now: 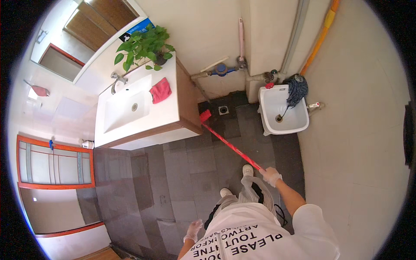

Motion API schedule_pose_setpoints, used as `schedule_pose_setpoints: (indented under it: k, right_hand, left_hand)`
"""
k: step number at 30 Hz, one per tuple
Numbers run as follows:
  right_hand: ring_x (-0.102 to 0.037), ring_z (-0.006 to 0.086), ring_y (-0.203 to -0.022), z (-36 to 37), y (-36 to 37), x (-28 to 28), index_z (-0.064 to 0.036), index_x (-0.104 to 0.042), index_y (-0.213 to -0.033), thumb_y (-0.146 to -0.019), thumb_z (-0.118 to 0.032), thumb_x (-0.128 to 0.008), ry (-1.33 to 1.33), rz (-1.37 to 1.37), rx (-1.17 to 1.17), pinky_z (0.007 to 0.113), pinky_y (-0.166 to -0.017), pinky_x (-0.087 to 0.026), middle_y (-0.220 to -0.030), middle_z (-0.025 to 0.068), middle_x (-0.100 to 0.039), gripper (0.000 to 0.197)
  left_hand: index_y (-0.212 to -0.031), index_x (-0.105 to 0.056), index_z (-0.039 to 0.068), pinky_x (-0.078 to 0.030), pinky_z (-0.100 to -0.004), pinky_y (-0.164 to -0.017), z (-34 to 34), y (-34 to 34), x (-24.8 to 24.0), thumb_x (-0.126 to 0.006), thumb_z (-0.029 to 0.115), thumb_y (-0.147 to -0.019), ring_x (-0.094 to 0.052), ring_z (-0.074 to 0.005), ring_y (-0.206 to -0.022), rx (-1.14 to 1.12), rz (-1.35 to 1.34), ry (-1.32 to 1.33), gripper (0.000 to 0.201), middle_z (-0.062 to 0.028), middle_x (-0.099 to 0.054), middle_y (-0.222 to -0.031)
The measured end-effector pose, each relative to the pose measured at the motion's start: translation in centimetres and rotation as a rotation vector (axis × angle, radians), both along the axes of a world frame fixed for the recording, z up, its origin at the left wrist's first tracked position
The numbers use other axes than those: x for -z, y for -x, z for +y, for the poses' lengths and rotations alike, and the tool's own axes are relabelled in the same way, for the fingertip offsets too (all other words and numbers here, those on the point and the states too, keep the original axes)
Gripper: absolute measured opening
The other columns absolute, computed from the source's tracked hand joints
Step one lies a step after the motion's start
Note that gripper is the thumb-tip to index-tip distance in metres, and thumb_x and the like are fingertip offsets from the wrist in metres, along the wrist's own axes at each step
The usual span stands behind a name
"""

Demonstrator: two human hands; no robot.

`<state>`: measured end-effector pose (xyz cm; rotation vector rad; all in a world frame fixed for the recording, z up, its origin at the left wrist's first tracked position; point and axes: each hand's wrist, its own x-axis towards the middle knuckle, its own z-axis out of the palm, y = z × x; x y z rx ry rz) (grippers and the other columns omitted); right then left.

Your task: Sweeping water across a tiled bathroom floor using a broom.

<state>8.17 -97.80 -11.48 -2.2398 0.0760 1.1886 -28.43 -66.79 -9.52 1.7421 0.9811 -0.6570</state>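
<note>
My right hand [271, 175], in a clear thin glove, is closed around the upper end of a red long-handled floor brush [234, 148]. The handle slants away to the left across the dark tiles. Its red brush head [205, 116] is at the bottom corner of the sink cabinet [190, 93], near a square floor drain [223, 110]. Whether the bristles touch the cabinet I cannot tell. My left hand [193, 230], also gloved, hangs low beside my body with its fingers loosely extended and nothing visible in it.
A white washbasin [145, 104] holds a red cloth [160, 90] and a leafy potted plant [145, 47]. At the right stands a white mop sink [284, 128] with a dark mop [297, 90]. Pipes run along the back wall. An orange-framed door [56, 185] is at left.
</note>
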Motion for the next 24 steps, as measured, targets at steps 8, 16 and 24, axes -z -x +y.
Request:
schedule_pose_setpoints:
  k: [8,16,24]
  right_hand:
    - [-0.051,0.0188,-0.042,-1.7,4.1,2.9,0.0019,-0.057,-0.065,-0.075,-0.044,-0.046,0.108,0.017,0.222,0.032,-0.038,-0.037,-0.053,0.0107,-0.054,0.048]
    - [-0.050,0.0171,-0.040,-3.7,7.2,0.8,0.0015,-0.056,-0.065,-0.074,-0.043,-0.047,0.002,0.001,0.307,0.029,-0.035,-0.036,-0.051,0.0099,-0.053,0.047]
    - [-0.033,0.0118,-0.029,2.6,8.6,-2.0,-0.0065,-0.048,-0.057,-0.075,-0.046,-0.048,-0.246,0.305,0.630,0.026,-0.028,-0.023,-0.042,0.0007,-0.039,0.043]
  left_hand:
    - [-0.097,-0.053,0.002,-0.038,-0.0260,-0.069,1.7,-1.9,-1.1,-0.052,0.027,-0.071,-0.049,-0.0131,-0.074,-0.233,0.034,0.095,0.036,-0.0029,-0.054,-0.084]
    - [-0.099,-0.053,0.003,-0.038,-0.0243,-0.069,1.9,-0.4,-0.2,-0.051,0.025,-0.073,-0.049,-0.0117,-0.074,-0.411,0.054,0.175,0.034,-0.0034,-0.055,-0.086]
    - [-0.104,-0.049,0.002,-0.036,-0.0271,-0.078,2.2,2.5,-2.5,-0.055,0.029,-0.074,-0.048,-0.0149,-0.085,-0.411,0.090,0.237,0.040,-0.0043,-0.053,-0.093]
